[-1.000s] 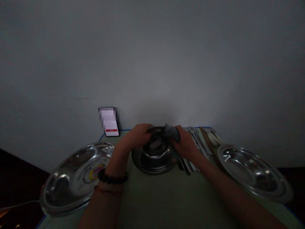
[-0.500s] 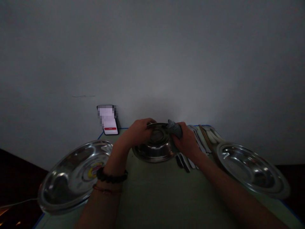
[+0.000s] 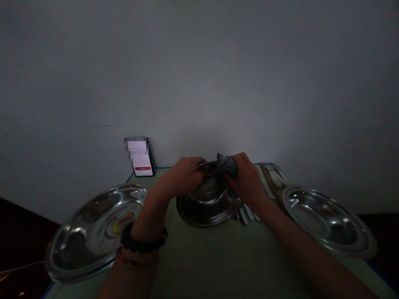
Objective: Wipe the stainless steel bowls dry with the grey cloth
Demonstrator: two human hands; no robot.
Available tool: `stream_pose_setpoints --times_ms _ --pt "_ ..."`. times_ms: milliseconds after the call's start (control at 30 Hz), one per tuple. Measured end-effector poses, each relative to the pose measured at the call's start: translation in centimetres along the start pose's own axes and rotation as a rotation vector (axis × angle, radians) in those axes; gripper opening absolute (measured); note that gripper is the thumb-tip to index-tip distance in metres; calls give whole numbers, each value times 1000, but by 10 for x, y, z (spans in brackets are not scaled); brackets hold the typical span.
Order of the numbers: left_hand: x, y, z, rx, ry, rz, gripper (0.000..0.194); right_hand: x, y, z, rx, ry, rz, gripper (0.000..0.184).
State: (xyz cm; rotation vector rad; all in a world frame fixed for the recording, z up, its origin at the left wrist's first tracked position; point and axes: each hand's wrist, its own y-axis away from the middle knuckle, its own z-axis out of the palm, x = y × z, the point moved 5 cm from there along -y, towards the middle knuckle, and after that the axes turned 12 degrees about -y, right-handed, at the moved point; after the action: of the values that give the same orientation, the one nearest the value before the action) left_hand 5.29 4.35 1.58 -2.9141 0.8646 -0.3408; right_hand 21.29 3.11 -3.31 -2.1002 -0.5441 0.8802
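A shiny metal bowl [image 3: 207,211] is tilted over the middle of the table, its round base facing me. My left hand [image 3: 183,176] is closed on the bowl's far left edge; the fingertips are partly hidden behind it. In my right hand [image 3: 246,176] a grey patterned cloth [image 3: 227,164] is bunched up and pressed against the bowl's far right rim. The fingers under the cloth are mostly out of sight.
Large metal basins stand at the left [image 3: 90,249] and right [image 3: 330,220]. Several pieces of cutlery [image 3: 277,176] lie beyond my right forearm. A lit phone [image 3: 141,155] leans against the wall [image 3: 199,74]. The green tabletop [image 3: 199,261] has blue edges.
The bowl has tipped, its near rim dropping slightly towards me and its far rim now seen edge-on. Both hands stay at the far rim, the cloth shifting slightly left and up.
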Motion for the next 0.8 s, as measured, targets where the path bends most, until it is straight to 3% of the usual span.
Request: stream_pose_setpoints --times_ms 133,233,333,433,500,600,667,800 --pt "14 4 -13 73 38 -4 29 -6 -10 -16 46 -30 -3 25" --pt "10 6 -23 204 276 -19 26 -6 -13 -24 156 -146 42 24" --pt "-8 6 -27 359 614 -128 26 4 -7 -18 276 -337 243 20" --pt "-20 1 -19 494 917 -235 34 17 6 8 315 -697 545 30" --pt "-18 -4 -10 523 1093 -246 42 25 16 26 384 -931 725 35" --pt "-10 -11 2 475 1230 -246 49 35 22 41 362 -1146 889 37" --pt "-6 -12 4 384 1186 -208 51 42 19 38 293 -1145 915 35" --pt "-7 0 -5 144 997 -51 56 44 0 7 165 -827 693 31"
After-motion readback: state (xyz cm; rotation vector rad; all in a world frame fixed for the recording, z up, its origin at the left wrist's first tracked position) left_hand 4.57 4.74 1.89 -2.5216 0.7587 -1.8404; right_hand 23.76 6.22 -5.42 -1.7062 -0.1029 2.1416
